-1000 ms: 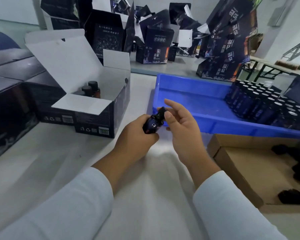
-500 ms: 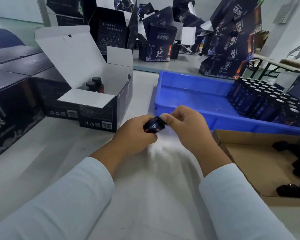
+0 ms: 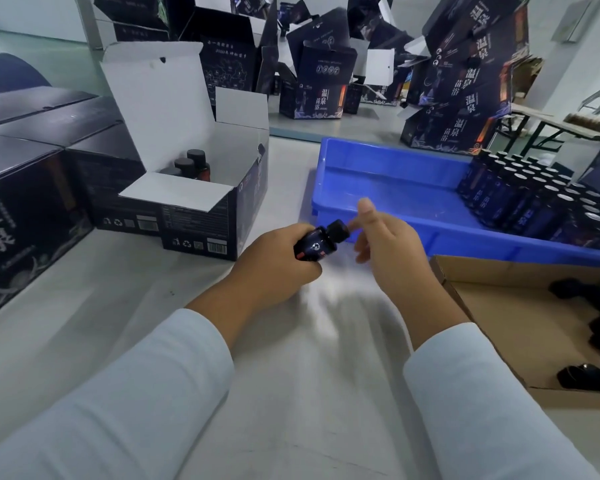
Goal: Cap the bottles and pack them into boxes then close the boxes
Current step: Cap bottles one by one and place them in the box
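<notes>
Your left hand (image 3: 278, 261) grasps a small dark bottle (image 3: 314, 244) over the white table (image 3: 291, 375), tilted, with its black cap (image 3: 337, 231) pointing to the right. Your right hand (image 3: 388, 247) is just beside the cap with fingers loose and blurred; they hold nothing. The open box (image 3: 201, 216) with capped bottles stands to the left. The blue tray (image 3: 388, 174) with uncapped bottles (image 3: 541, 199) is behind.
</notes>
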